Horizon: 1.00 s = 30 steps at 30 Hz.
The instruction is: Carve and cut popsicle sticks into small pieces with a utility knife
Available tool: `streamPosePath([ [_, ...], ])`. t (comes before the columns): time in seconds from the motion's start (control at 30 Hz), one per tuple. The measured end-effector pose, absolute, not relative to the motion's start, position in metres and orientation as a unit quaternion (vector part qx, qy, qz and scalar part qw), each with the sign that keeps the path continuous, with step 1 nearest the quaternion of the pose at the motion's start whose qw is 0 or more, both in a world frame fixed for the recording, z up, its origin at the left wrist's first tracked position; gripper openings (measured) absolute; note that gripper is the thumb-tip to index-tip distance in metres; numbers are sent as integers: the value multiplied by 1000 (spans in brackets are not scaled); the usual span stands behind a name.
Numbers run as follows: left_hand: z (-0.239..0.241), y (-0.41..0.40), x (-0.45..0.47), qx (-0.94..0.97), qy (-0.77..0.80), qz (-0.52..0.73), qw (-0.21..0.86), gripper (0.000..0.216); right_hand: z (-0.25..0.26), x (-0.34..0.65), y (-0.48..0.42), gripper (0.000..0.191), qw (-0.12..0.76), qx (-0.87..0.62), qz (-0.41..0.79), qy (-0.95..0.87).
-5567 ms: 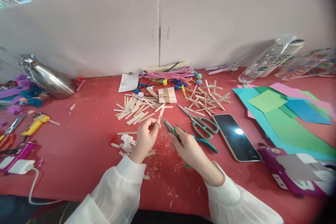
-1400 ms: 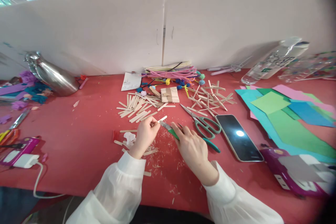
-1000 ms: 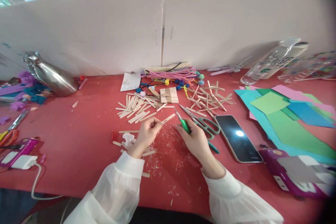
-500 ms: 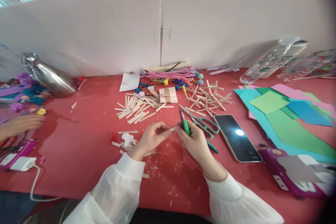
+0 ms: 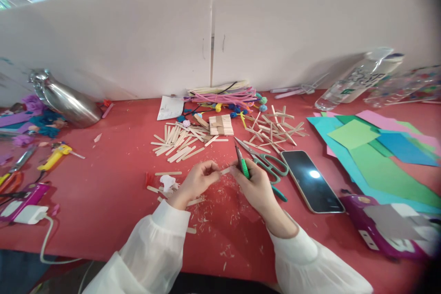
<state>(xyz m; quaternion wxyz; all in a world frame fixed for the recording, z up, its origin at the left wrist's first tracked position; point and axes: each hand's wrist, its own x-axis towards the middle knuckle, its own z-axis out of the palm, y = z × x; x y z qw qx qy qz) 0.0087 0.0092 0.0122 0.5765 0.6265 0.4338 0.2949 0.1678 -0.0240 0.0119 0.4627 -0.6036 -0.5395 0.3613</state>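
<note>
My left hand [image 5: 199, 180] pinches one end of a short wooden craft stick [image 5: 225, 171] over the red table [image 5: 113, 179]. My right hand [image 5: 254, 186] touches the stick's other end with its thumb and fingertip while gripping a green-handled craft knife [image 5: 242, 164], blade pointing up and away. Wood shavings [image 5: 220, 202] lie scattered under both hands. A heap of loose craft sticks [image 5: 177, 140] lies just beyond my left hand.
Green scissors [image 5: 267, 161] and a phone [image 5: 312, 179] lie right of my right hand. Coloured paper sheets [image 5: 375, 151], a purple device [image 5: 382, 227], a plastic bottle [image 5: 358, 77], pipe cleaners [image 5: 227, 97], a metal flask [image 5: 64, 100], a yellow glue gun [image 5: 55, 157] and white partitions [image 5: 138, 41] surround the work spot.
My right hand swung the knife away from the stick and upright, then came to the stick's free end. Another person's hand at the far left has withdrawn, uncovering the yellow glue gun.
</note>
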Motion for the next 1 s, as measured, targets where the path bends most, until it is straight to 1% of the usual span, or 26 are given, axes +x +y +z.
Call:
streamPosePath([
  [0.17, 11, 10, 7, 623, 428, 311, 576, 30, 11, 170, -23, 23, 488, -596, 403, -494],
  [0.3, 13, 8, 4, 571, 415, 270, 655, 40, 9, 172, -23, 26, 497, -582, 419, -488],
  [0.4, 14, 7, 2, 551, 390, 247, 695, 37, 12, 172, -23, 24, 491, -590, 392, -507],
  [0.53, 8, 9, 0, 531, 387, 261, 707, 35, 16, 169, -23, 24, 488, -612, 349, -515],
  [0.67, 6, 14, 1, 495, 408, 311, 701, 35, 16, 166, -25, 35, 471, -611, 367, -520],
  [0.7, 6, 15, 2, 485, 414, 326, 698, 34, 14, 166, -26, 35, 466, -605, 378, -523],
  [0.77, 7, 16, 3, 468, 427, 345, 692, 33, 11, 166, -27, 29, 444, -592, 385, -551],
  [0.83, 6, 17, 3, 463, 445, 350, 682, 35, 8, 166, -29, 20, 397, -590, 346, -613],
  [0.9, 3, 17, 3, 478, 473, 351, 651, 36, 5, 167, -29, 16, 338, -596, 264, -679],
  [1.0, -1, 17, 2, 544, 529, 379, 529, 34, 0, 167, -30, 17, 287, -600, 141, -733],
])
